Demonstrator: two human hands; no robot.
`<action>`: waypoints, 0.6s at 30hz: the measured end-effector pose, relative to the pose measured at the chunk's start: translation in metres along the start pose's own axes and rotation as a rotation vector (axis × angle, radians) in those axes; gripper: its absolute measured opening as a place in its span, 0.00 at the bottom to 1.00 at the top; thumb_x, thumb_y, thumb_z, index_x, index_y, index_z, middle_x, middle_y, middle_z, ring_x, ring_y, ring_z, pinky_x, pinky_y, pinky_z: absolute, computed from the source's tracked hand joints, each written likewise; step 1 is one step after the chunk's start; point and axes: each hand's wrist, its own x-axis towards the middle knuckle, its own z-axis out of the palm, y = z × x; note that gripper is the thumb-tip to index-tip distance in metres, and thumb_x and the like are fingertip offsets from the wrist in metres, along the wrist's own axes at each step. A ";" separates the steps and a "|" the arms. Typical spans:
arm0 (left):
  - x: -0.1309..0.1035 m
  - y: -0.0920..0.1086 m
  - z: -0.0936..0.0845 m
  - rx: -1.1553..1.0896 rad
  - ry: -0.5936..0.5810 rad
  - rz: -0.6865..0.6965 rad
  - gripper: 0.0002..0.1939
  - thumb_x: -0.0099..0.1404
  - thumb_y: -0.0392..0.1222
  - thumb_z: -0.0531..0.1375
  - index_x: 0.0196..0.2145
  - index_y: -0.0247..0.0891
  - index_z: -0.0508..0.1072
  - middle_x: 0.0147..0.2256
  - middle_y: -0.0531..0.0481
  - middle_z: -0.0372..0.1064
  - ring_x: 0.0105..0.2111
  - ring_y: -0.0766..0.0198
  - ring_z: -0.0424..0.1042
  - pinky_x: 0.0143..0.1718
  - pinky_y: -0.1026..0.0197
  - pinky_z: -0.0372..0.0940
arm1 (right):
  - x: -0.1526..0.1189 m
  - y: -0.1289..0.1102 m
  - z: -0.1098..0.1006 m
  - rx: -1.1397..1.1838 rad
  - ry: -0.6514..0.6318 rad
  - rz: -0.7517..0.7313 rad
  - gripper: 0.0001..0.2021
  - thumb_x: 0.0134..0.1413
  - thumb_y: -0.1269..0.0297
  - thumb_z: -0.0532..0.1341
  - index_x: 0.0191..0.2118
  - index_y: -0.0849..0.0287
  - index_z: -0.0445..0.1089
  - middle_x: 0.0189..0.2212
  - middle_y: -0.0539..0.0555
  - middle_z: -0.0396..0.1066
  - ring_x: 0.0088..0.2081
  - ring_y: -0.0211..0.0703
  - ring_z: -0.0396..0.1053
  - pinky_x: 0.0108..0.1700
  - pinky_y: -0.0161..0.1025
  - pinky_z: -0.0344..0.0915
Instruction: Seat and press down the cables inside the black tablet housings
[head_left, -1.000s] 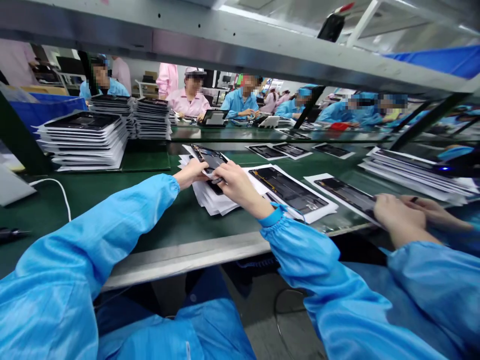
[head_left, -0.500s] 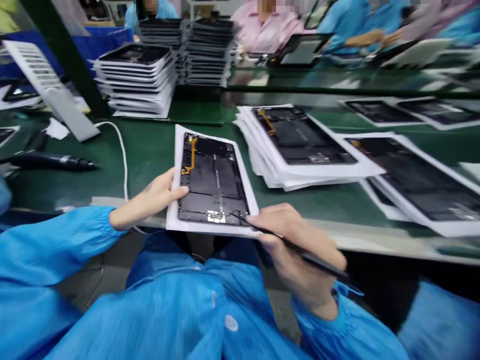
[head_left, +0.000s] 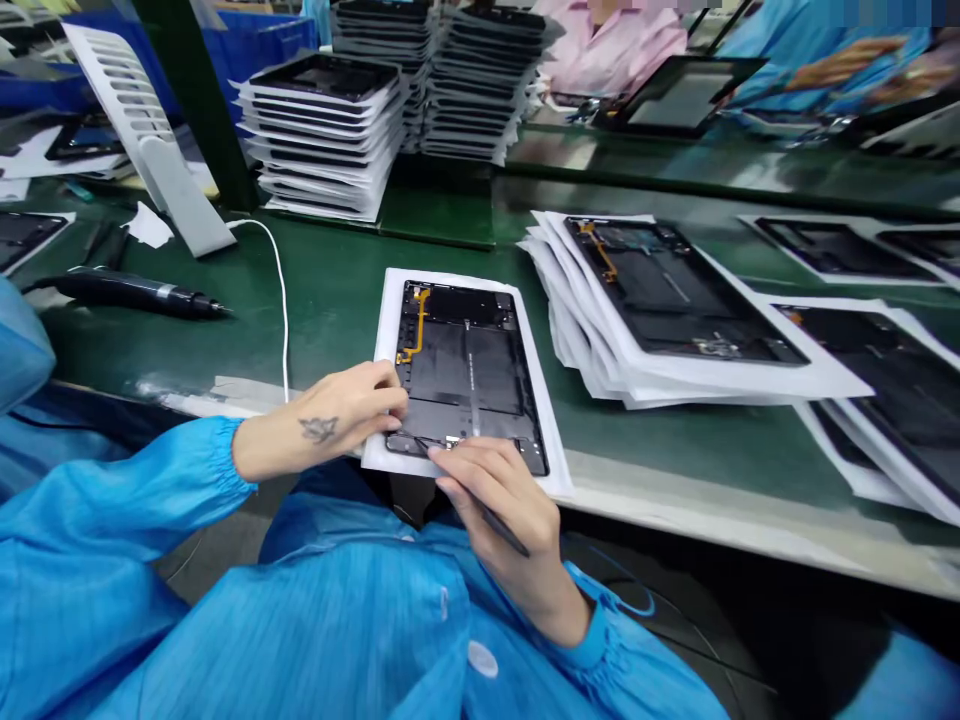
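An open tablet housing (head_left: 442, 370), black inside with an orange flex cable (head_left: 422, 325), lies on a white sheet (head_left: 381, 345) at the bench's front edge. My right hand (head_left: 502, 500) grips dark slim tweezers (head_left: 501, 528), their tips low over the housing's near-left part. My left hand (head_left: 356, 405) is curled, thumb and fingers drawn together at the housing's lower left edge, close to the tips. What those fingers pinch, if anything, is hidden. The right hand covers part of the near edge.
To the right are a stack of housings on white sheets (head_left: 637, 375) and more housings (head_left: 900, 370). On the left lie a black electric screwdriver (head_left: 142, 292), a white stand-like device (head_left: 161, 165) and its cable (head_left: 283, 290). Tall stacks (head_left: 322, 140) stand behind; co-workers sit opposite.
The housing and sheet now lie flatter on the bench. My left hand has gone from holding the left side to its lower left corner. The tweezers have moved left along the near edge.
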 end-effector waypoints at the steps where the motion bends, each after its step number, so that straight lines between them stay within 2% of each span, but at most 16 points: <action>1: 0.003 -0.004 0.002 -0.005 -0.011 0.016 0.09 0.76 0.41 0.51 0.40 0.40 0.69 0.41 0.49 0.65 0.37 0.63 0.68 0.38 0.61 0.64 | 0.000 0.000 -0.001 0.008 0.005 0.016 0.17 0.61 0.77 0.62 0.53 0.53 0.71 0.39 0.55 0.76 0.42 0.48 0.71 0.44 0.48 0.72; 3: 0.008 -0.009 0.006 0.009 -0.024 0.055 0.09 0.76 0.41 0.50 0.38 0.40 0.68 0.38 0.49 0.64 0.36 0.62 0.66 0.37 0.60 0.63 | -0.001 0.000 -0.003 0.026 0.018 0.051 0.17 0.61 0.77 0.62 0.52 0.52 0.72 0.40 0.55 0.76 0.42 0.48 0.71 0.44 0.49 0.72; 6: 0.008 -0.006 0.011 0.006 0.025 0.042 0.11 0.77 0.41 0.49 0.36 0.39 0.65 0.37 0.48 0.64 0.35 0.61 0.65 0.37 0.59 0.62 | 0.000 -0.001 -0.008 0.050 0.073 0.080 0.15 0.64 0.76 0.58 0.51 0.52 0.73 0.42 0.57 0.74 0.49 0.53 0.71 0.49 0.53 0.70; 9: 0.002 0.009 0.009 -0.115 0.088 -0.087 0.12 0.78 0.42 0.48 0.36 0.39 0.64 0.34 0.51 0.65 0.32 0.64 0.65 0.35 0.62 0.60 | 0.006 -0.004 -0.008 0.035 0.088 0.036 0.18 0.65 0.77 0.52 0.54 0.53 0.70 0.40 0.57 0.74 0.48 0.53 0.72 0.48 0.53 0.70; 12: -0.003 0.026 0.001 -0.265 0.065 -0.275 0.12 0.77 0.44 0.49 0.36 0.40 0.65 0.29 0.55 0.65 0.27 0.68 0.64 0.30 0.64 0.58 | 0.017 -0.008 0.000 -0.162 -0.034 0.004 0.18 0.66 0.77 0.52 0.56 0.55 0.67 0.38 0.57 0.74 0.38 0.49 0.69 0.38 0.47 0.66; 15: -0.003 0.033 -0.005 -0.479 -0.036 -0.409 0.13 0.76 0.47 0.50 0.35 0.40 0.66 0.24 0.58 0.65 0.22 0.70 0.64 0.25 0.67 0.57 | 0.026 -0.009 0.012 -0.365 -0.110 -0.025 0.10 0.67 0.73 0.55 0.47 0.57 0.70 0.36 0.57 0.74 0.36 0.48 0.64 0.36 0.46 0.60; 17: -0.004 0.032 -0.005 -0.620 -0.096 -0.463 0.14 0.76 0.49 0.51 0.34 0.40 0.66 0.22 0.59 0.64 0.19 0.71 0.63 0.22 0.68 0.57 | 0.029 -0.007 0.020 -0.387 -0.113 -0.045 0.08 0.67 0.74 0.55 0.41 0.57 0.70 0.33 0.56 0.72 0.35 0.47 0.62 0.36 0.45 0.57; 18: -0.005 0.030 -0.003 -0.656 -0.083 -0.476 0.15 0.76 0.50 0.51 0.34 0.40 0.66 0.22 0.60 0.64 0.18 0.72 0.63 0.21 0.68 0.58 | 0.031 -0.006 0.022 -0.365 -0.110 -0.047 0.09 0.66 0.75 0.54 0.39 0.56 0.70 0.32 0.55 0.71 0.34 0.47 0.61 0.36 0.45 0.57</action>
